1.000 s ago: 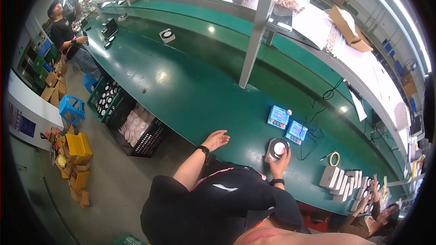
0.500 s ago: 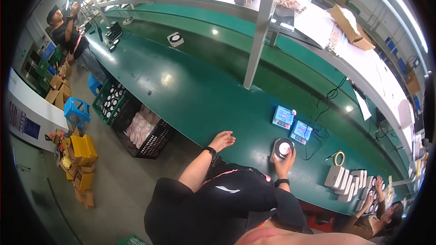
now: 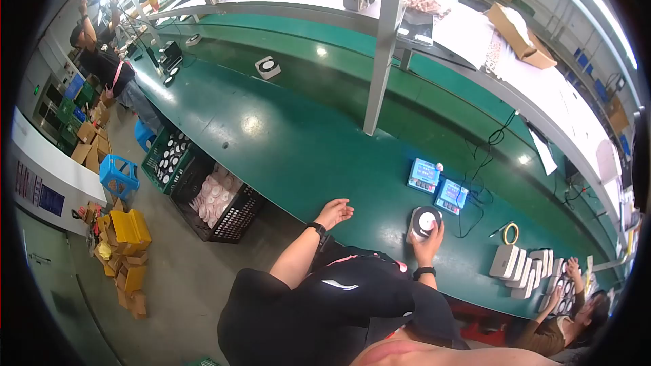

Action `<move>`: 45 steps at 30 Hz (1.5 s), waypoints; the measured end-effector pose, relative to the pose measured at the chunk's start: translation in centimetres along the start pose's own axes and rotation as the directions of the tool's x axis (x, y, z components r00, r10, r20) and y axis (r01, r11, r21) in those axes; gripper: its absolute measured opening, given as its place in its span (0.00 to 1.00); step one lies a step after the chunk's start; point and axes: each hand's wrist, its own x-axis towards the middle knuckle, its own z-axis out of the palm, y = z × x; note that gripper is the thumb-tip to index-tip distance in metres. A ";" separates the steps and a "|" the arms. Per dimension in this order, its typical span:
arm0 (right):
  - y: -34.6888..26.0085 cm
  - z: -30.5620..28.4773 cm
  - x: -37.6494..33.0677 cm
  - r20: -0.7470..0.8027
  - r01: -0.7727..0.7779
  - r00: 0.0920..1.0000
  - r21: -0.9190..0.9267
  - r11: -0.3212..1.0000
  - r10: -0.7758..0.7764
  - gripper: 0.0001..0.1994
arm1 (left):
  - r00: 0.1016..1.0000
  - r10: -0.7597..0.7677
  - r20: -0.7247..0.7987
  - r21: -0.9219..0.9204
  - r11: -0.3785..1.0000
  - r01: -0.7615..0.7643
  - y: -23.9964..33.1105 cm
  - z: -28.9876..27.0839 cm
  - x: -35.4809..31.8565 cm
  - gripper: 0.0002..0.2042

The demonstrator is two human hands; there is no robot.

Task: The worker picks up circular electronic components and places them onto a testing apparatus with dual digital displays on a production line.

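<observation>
In my right hand (image 3: pixel 428 247) is a small white box-like device (image 3: pixel 426 219), whose face carries a black ring around a white disc. The fingers grip its near right side, low over the green table. My left hand (image 3: pixel 333 213) is held apart from it, near the table's front edge, palm turned inward. Its fingers are stretched out and nothing is in them. Just beyond the device stand two blue instruments with lit screens, a left one (image 3: pixel 424 173) and a right one (image 3: pixel 451 194), with black cables beside them.
A roll of yellow tape (image 3: pixel 510 233) and rows of white devices (image 3: pixel 513 264) lie to the right, where a co-worker (image 3: pixel 561 331) handles similar ones. A metal post (image 3: pixel 381 74) holds up the shelf. Crates, one black (image 3: pixel 237 213), stand below the table at left.
The whole view has shifted slightly. Both my hands keep about the same pose, and the device stays in my right hand. The person at the far left has raised their arms.
</observation>
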 end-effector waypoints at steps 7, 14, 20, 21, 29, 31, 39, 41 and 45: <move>-0.2 -0.1 0.1 0.014 0.002 1.000 0.016 1.000 -0.002 0.40 | 1.000 0.009 -0.016 0.014 1.000 -0.008 0.1 0.1 -0.1 0.12; -0.1 -0.1 0.1 0.012 0.013 1.000 0.011 1.000 -0.013 0.40 | 1.000 -0.008 -0.022 0.028 1.000 0.009 0.1 0.1 -0.1 0.11; 0.1 0.1 0.1 -0.015 0.023 1.000 -0.006 1.000 -0.023 0.41 | 1.000 -0.014 -0.009 0.026 1.000 0.014 0.1 0.0 0.1 0.12; 0.1 0.0 0.2 -0.013 0.026 1.000 0.000 1.000 -0.026 0.41 | 1.000 -0.011 -0.009 0.027 1.000 0.011 0.1 -0.1 0.2 0.12; -0.1 0.0 0.3 0.004 0.016 1.000 0.001 1.000 -0.016 0.41 | 1.000 -0.002 -0.010 0.022 1.000 0.003 0.1 -0.4 0.3 0.11; 0.0 0.0 0.3 -0.005 0.020 1.000 -0.003 1.000 -0.020 0.41 | 1.000 -0.008 -0.009 0.027 1.000 0.009 0.0 -0.3 0.4 0.11; 0.2 -0.1 0.2 -0.026 0.017 1.000 0.012 1.000 -0.017 0.41 | 1.000 -0.001 -0.001 0.005 1.000 0.001 -0.3 -0.2 0.1 0.11; 0.2 -0.4 -0.1 -0.021 0.011 1.000 0.009 1.000 -0.011 0.41 | 1.000 0.002 -0.015 0.003 1.000 -0.001 -0.3 -0.1 -0.1 0.11; 0.1 -0.4 0.1 -0.030 0.025 0.999 0.051 0.998 -0.023 0.39 | 1.000 -0.011 -0.011 0.022 1.000 0.011 -0.2 -0.2 0.2 0.11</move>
